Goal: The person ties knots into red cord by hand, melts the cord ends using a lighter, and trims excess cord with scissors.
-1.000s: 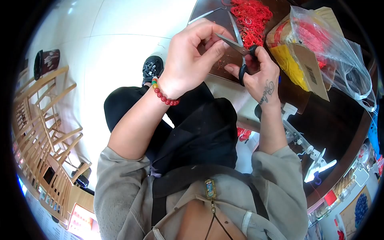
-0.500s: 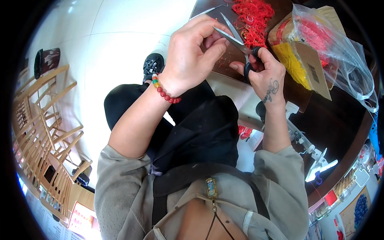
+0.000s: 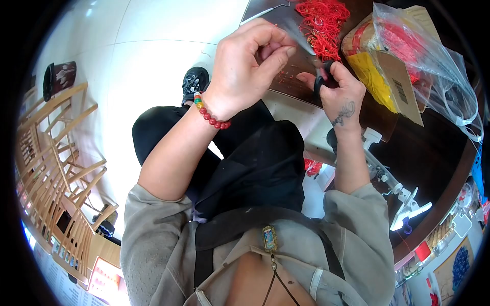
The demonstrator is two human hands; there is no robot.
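Thumb and fingers of my left hand (image 3: 250, 66) are pinched together near the table edge; what they hold is too small to make out. My right hand (image 3: 339, 94) grips the black-handled scissors (image 3: 320, 76), whose blades are smeared by motion and point up and left, just right of my left fingertips. A pile of red cords (image 3: 322, 25) lies on the dark table (image 3: 292, 64) beyond the blades. Small red scraps dot the table below them. A thin hooked tool (image 3: 259, 15) lies at the table's left edge.
At the right stands an open cardboard box (image 3: 400, 86) with a clear plastic bag (image 3: 434, 76) over it. A white clamp-like stand (image 3: 403, 196) is below. Wooden chairs (image 3: 56, 178) stand at the left. My shoe (image 3: 195, 81) is on the floor.
The scissor blades have gone from open around my left fingertips to nearly together and apart from them. My right hand has shifted slightly right.
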